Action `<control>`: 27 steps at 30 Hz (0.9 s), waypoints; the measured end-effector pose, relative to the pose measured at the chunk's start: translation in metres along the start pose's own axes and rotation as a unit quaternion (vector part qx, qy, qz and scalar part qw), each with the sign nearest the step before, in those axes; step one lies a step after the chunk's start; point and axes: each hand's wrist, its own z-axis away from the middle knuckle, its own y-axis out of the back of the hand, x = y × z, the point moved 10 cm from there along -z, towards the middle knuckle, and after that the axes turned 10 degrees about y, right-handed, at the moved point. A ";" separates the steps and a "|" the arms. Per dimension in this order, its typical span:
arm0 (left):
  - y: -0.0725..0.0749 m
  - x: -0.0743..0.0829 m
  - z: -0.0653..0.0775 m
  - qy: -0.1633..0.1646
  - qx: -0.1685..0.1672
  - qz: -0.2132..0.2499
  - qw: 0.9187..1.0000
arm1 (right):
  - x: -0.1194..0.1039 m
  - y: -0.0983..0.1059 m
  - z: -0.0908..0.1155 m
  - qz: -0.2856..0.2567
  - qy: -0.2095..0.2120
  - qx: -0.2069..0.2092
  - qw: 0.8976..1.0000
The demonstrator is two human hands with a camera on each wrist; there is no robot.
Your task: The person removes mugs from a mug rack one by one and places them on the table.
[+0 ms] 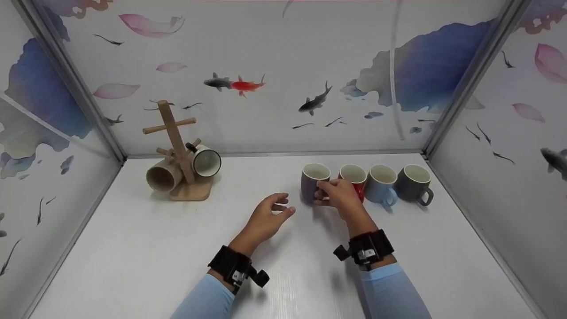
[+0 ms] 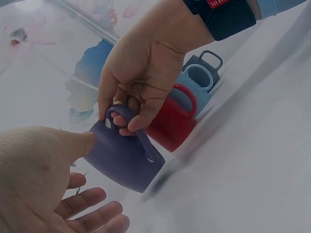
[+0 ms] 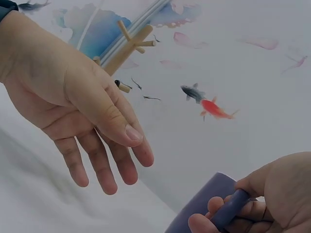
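A purple mug (image 1: 308, 184) is gripped by its handle in my right hand (image 1: 341, 197), whose fingers curl through the handle loop in the left wrist view. The mug looks slightly tilted there, its base close to the table. My left hand (image 1: 266, 218) is held to the left of the mug, fingers loosely bent and holding nothing. In the right wrist view, that left hand (image 3: 92, 111) has its fingers spread apart. Just right of the purple mug stands a red mug (image 2: 172, 124), partly hidden by my right hand in the head view.
Beyond the red mug stand a light blue mug (image 1: 380, 184) and a dark grey mug (image 1: 413, 184). At the left is a wooden mug tree (image 1: 175, 137), bearing a beige mug (image 1: 161, 176) and a white mug with a dark rim (image 1: 207, 162). Patterned walls (image 1: 274, 40) enclose the white table (image 1: 146, 257).
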 end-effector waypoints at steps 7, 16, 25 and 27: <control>-0.009 -0.001 0.001 0.004 -0.011 0.003 1.000 | 0.004 0.005 -0.003 0.000 0.006 0.023 1.000; -0.026 0.000 0.006 0.007 -0.033 -0.007 0.999 | 0.001 0.009 -0.002 0.062 0.007 0.015 0.998; -0.031 -0.003 0.007 0.010 -0.036 -0.019 0.999 | -0.002 0.015 -0.001 0.108 0.016 0.000 0.994; -0.031 -0.004 0.006 0.010 -0.036 -0.020 0.999 | -0.002 0.017 -0.001 0.115 0.020 0.002 0.993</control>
